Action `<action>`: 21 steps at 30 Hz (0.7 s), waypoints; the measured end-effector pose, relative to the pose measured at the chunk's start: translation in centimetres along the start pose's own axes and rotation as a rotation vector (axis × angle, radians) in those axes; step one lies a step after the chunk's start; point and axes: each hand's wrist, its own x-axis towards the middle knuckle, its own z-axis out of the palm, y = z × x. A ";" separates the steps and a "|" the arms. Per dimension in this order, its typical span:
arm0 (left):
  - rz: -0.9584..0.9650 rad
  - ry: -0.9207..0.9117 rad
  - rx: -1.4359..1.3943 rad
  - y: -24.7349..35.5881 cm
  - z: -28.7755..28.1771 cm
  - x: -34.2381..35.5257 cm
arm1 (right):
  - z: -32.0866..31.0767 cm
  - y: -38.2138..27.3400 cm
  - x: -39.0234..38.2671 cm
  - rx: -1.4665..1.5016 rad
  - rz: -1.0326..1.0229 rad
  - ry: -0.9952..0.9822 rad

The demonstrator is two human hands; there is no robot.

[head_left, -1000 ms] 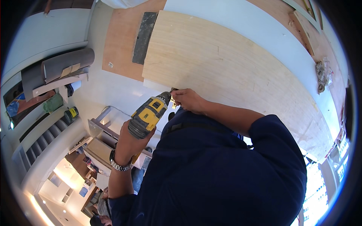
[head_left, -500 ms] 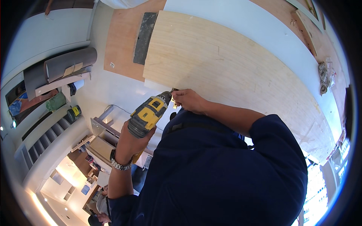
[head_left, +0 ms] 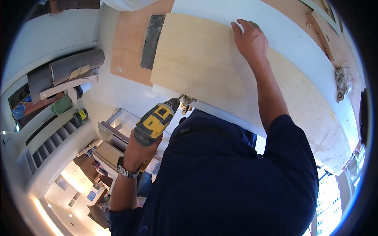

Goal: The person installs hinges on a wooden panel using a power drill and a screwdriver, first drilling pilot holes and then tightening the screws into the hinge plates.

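A yellow and black cordless drill (head_left: 155, 121) is gripped in my left hand (head_left: 142, 148), which has a metal watch at its wrist. The drill's nose reaches a metal cabinet hinge (head_left: 186, 103) at the near edge of a pale plywood board (head_left: 204, 59); whether its bit touches the hinge is too small to tell. My right hand (head_left: 251, 40) is over the board's far edge, fingers apart and holding nothing.
A dark grey strip (head_left: 152, 41) lies beside the board's left end on a brown sheet (head_left: 128, 49). Crumpled clear plastic (head_left: 343, 82) is at the far right. Off to the left are a grey roll (head_left: 76, 65) and a green bag (head_left: 62, 105).
My right hand has left the hinge and moved up and right to the board's far edge, its fingers opening. The drill stays by the hinge, which now shows more fully.
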 end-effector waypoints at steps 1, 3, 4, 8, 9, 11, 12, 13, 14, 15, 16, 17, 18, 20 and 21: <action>-0.003 -0.003 0.025 -0.1 0.0 0.0 | 0.1 0.5 0.5 -0.068 0.010 -0.061; -0.004 -0.003 0.052 -0.4 -0.1 0.0 | 0.5 0.8 0.8 -0.134 0.020 -0.119; -0.017 -0.008 0.038 -0.6 -0.1 0.1 | 1.0 0.9 0.7 -0.144 -0.020 -0.115; 0.034 -0.065 0.099 -1.2 -0.2 0.1 | 1.5 1.0 0.6 -0.154 -0.104 -0.064; 0.032 -0.063 0.096 -1.3 0.0 0.3 | 1.5 1.0 0.6 -0.154 -0.108 -0.065; 0.000 -0.002 -0.028 -1.5 0.2 0.2 | 1.3 0.9 0.4 -0.188 -0.136 -0.020; -0.002 0.000 -0.028 -1.6 0.3 0.2 | 1.3 0.9 0.2 -0.186 -0.137 -0.021; 0.000 -0.001 -0.024 -1.5 0.4 0.3 | 1.2 0.9 0.3 -0.197 -0.136 -0.018; 0.001 -0.002 -0.021 -1.5 0.4 0.3 | 1.2 0.8 0.3 -0.208 -0.135 -0.015; -0.001 0.001 -0.021 -1.4 0.4 0.3 | 1.3 0.8 0.3 -0.205 -0.136 -0.017; 0.012 -0.011 0.022 -1.4 0.4 0.3 | 1.3 0.8 0.3 -0.212 -0.136 -0.013; 0.025 -0.022 0.065 -1.4 0.5 0.3 | 1.3 0.8 0.2 -0.219 -0.136 -0.009; 0.027 -0.021 0.066 -1.6 0.5 0.4 | 1.3 0.8 0.3 -0.219 -0.136 -0.006; 0.060 -0.031 0.111 -2.0 0.6 0.2 | 1.4 0.7 0.3 -0.218 -0.154 0.008; 0.056 -0.033 0.112 -1.9 0.6 0.2 | 1.5 0.7 0.2 -0.216 -0.152 0.005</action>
